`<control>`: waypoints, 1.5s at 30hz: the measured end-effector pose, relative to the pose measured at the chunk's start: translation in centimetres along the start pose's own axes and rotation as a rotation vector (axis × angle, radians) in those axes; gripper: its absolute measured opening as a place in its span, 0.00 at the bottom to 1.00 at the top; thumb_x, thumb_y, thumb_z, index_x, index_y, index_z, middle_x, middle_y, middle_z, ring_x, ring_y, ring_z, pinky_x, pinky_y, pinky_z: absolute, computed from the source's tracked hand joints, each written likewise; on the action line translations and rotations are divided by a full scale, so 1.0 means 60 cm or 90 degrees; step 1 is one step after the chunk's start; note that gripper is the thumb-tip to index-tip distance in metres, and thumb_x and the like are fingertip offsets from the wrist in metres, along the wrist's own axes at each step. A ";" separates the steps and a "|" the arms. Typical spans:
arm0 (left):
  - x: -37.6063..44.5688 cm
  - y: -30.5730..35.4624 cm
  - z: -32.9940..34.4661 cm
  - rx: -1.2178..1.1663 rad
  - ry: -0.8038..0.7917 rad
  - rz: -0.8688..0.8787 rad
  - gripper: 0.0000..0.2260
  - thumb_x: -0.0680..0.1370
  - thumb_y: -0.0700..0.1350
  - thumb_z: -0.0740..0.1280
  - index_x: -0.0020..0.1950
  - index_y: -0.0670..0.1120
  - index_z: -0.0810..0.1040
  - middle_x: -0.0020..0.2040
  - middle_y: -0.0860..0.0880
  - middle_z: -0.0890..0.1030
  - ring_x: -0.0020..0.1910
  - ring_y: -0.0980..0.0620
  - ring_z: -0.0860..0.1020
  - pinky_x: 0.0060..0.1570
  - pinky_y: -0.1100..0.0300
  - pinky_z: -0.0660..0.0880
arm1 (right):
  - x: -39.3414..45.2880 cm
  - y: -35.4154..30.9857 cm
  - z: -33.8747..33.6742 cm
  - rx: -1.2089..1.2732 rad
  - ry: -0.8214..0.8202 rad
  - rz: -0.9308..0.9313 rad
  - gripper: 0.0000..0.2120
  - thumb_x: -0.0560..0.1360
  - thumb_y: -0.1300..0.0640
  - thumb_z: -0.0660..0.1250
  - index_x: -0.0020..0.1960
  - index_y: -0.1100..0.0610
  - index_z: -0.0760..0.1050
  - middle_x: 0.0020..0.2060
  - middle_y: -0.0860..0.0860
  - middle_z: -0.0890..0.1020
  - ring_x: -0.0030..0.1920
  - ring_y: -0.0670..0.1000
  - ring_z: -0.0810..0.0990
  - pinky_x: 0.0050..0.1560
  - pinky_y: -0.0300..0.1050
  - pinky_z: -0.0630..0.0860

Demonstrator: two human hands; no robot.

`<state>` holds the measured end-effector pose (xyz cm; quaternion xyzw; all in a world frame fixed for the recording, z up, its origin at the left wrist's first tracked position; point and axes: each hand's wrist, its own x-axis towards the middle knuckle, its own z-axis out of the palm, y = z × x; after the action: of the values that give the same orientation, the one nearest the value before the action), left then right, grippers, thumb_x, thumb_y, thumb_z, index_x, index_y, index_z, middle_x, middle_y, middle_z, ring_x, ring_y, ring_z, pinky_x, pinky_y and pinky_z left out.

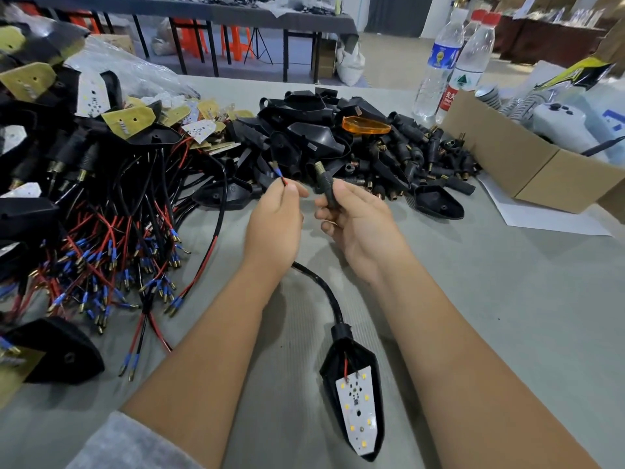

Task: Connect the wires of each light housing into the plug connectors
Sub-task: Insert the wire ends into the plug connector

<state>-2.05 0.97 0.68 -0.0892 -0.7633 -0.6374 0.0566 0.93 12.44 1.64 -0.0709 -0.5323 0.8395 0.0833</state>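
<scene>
A black light housing [351, 377] with a white LED board lies on the grey table near my right forearm. Its black cable [324, 289] curves up under my left wrist. My left hand [275, 214] pinches the wire ends [279, 174], red and black with a blue sleeve and a brass tip, just left of the connector. My right hand [355, 218] grips a black plug connector [326, 187] upright, its threaded brass end on top. Wire tip and connector are a short gap apart.
A heap of black housings and plug connectors [338, 147] with one orange lens [367, 125] lies behind my hands. Wired housings with red and black leads [111, 238] crowd the left. A cardboard box [527, 164] and water bottles [453, 62] stand at the right.
</scene>
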 end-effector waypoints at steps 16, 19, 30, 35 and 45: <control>-0.015 0.004 0.002 0.202 -0.018 -0.016 0.20 0.81 0.57 0.47 0.53 0.53 0.77 0.37 0.53 0.76 0.41 0.52 0.74 0.39 0.55 0.67 | 0.000 -0.006 -0.005 -0.058 0.008 -0.003 0.04 0.78 0.61 0.63 0.44 0.57 0.71 0.27 0.49 0.66 0.28 0.48 0.64 0.34 0.43 0.65; -0.023 0.009 0.005 0.162 -0.006 -0.012 0.22 0.79 0.58 0.44 0.46 0.51 0.75 0.33 0.48 0.73 0.36 0.49 0.68 0.38 0.54 0.64 | -0.001 -0.001 -0.011 -0.174 -0.010 -0.052 0.07 0.76 0.59 0.68 0.40 0.54 0.74 0.27 0.46 0.68 0.28 0.46 0.66 0.33 0.40 0.67; -0.016 -0.001 0.004 0.263 -0.072 0.076 0.18 0.83 0.54 0.55 0.43 0.44 0.76 0.30 0.52 0.72 0.30 0.56 0.69 0.32 0.55 0.64 | 0.002 0.011 -0.013 -0.297 0.056 -0.150 0.06 0.77 0.60 0.69 0.46 0.63 0.81 0.31 0.45 0.80 0.30 0.38 0.75 0.34 0.33 0.70; -0.014 -0.005 0.004 0.217 -0.077 0.080 0.13 0.82 0.53 0.59 0.38 0.55 0.73 0.27 0.62 0.73 0.29 0.62 0.70 0.31 0.58 0.61 | 0.001 0.010 -0.012 -0.272 0.075 -0.141 0.04 0.77 0.63 0.69 0.44 0.61 0.81 0.35 0.48 0.82 0.35 0.40 0.77 0.37 0.35 0.72; -0.009 -0.009 0.002 0.151 -0.063 0.084 0.10 0.82 0.47 0.62 0.43 0.47 0.78 0.30 0.57 0.73 0.30 0.59 0.68 0.32 0.63 0.64 | 0.001 0.008 -0.014 -0.290 0.067 -0.149 0.02 0.75 0.64 0.71 0.45 0.59 0.82 0.34 0.46 0.81 0.33 0.40 0.75 0.36 0.35 0.72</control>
<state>-1.65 0.96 0.05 -0.1628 -0.8275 -0.5326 0.0708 0.99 13.00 0.85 -0.0694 -0.7070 0.6779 0.1892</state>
